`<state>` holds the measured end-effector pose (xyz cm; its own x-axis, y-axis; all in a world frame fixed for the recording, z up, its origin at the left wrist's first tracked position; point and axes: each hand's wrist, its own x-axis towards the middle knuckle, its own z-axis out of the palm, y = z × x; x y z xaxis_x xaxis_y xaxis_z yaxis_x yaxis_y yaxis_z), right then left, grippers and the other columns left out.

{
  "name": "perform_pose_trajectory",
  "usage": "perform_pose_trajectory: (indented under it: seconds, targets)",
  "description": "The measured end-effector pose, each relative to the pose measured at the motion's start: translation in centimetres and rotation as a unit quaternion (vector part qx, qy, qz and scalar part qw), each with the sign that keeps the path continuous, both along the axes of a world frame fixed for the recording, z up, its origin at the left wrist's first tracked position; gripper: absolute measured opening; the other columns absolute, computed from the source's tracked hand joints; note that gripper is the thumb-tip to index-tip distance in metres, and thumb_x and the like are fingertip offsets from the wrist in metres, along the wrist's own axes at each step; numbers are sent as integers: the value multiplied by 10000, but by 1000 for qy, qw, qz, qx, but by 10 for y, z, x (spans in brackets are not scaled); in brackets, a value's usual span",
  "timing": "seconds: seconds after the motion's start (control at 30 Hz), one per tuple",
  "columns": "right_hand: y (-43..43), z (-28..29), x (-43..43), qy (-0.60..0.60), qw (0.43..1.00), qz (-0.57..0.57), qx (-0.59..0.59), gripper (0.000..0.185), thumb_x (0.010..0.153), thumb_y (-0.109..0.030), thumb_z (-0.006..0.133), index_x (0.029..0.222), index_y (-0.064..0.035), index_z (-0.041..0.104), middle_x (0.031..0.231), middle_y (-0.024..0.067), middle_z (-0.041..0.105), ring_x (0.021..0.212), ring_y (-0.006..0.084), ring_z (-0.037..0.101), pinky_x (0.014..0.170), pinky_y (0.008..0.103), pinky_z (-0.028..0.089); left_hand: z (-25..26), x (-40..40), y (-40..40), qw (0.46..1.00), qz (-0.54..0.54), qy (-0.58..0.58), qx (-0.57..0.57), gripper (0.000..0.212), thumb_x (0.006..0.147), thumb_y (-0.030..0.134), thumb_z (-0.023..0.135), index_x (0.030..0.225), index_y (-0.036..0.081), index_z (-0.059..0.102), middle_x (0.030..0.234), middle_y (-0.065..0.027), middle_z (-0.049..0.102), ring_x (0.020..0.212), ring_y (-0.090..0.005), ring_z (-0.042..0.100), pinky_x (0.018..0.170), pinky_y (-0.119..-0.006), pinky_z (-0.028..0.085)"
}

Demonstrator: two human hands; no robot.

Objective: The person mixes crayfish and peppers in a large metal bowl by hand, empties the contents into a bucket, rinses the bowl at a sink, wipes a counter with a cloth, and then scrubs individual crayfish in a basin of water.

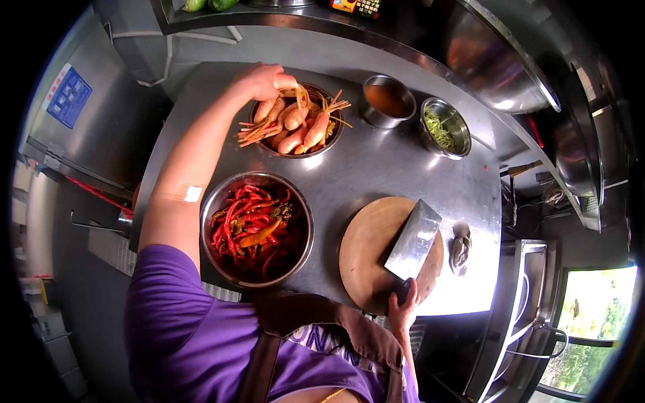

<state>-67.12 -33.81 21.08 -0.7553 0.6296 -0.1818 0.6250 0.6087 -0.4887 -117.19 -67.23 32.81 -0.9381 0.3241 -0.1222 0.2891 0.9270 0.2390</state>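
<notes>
My left hand [267, 83] reaches to the far side of the steel table and grips the pale stems of a root vegetable [296, 117]. That root rests among several other pinkish, carrot-like roots heaped in a round metal bowl [334, 146]. My right hand [404, 305] is closed around the dark handle of a cleaver [415, 239]. The cleaver's broad blade lies over a round wooden chopping board [363, 242]. Nearer to me, left of the board, a large steel bowl [308, 221] holds red chilli peppers [247, 216].
At the back of the table [322, 176] stand a steel pot [385, 122] of brown liquid and a steel bowl [466, 146] of shredded greens. A dark cloth-like item [460, 254] lies right of the board. A metal shelf [352, 30] overhangs the far edge.
</notes>
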Motion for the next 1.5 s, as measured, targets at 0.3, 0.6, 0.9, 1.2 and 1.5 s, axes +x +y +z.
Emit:
perform_pose_trajectory:
  seconds: [0.3,0.6,0.9,1.2,1.5]
  targets:
    - [1,-2,0,-7,1000,4,15,679,758,-189,629,1377,-175,349,1170,212,494,1056,387,524,869,455,443,-3,-5,-14,967,43,-17,252,691,699,185,659,1330,63,403,1277,-156,512,1186,-277,489,972,-341,399]
    - [1,-2,3,-16,1000,-10,14,682,758,-194,634,1377,-184,351,1170,209,495,1051,388,530,867,455,446,-99,7,9,998,57,-9,-13,856,687,527,691,1330,49,390,1290,-212,478,1141,-325,517,962,-362,422]
    - [1,-2,-1,-9,1000,4,16,677,752,-184,632,1371,-191,357,1160,204,500,1032,382,537,853,459,453,-150,-48,-26,942,157,-170,244,959,536,574,803,1197,-60,521,1162,-188,584,1057,-236,571,900,-329,443]
    - [1,-3,0,-10,1000,3,23,674,752,-181,631,1369,-191,360,1165,191,499,1050,374,530,856,455,449,-121,7,18,989,123,-68,41,1242,495,557,807,1439,61,170,1416,-191,326,1320,-315,316,1075,-387,291]
    - [-1,0,-2,-16,1000,-13,11,676,753,-183,635,1370,-193,360,1178,188,494,1056,372,529,865,451,445,-86,0,5,926,34,-219,305,1128,625,108,768,1454,39,6,1398,-258,345,1304,-277,356,1044,-310,319]
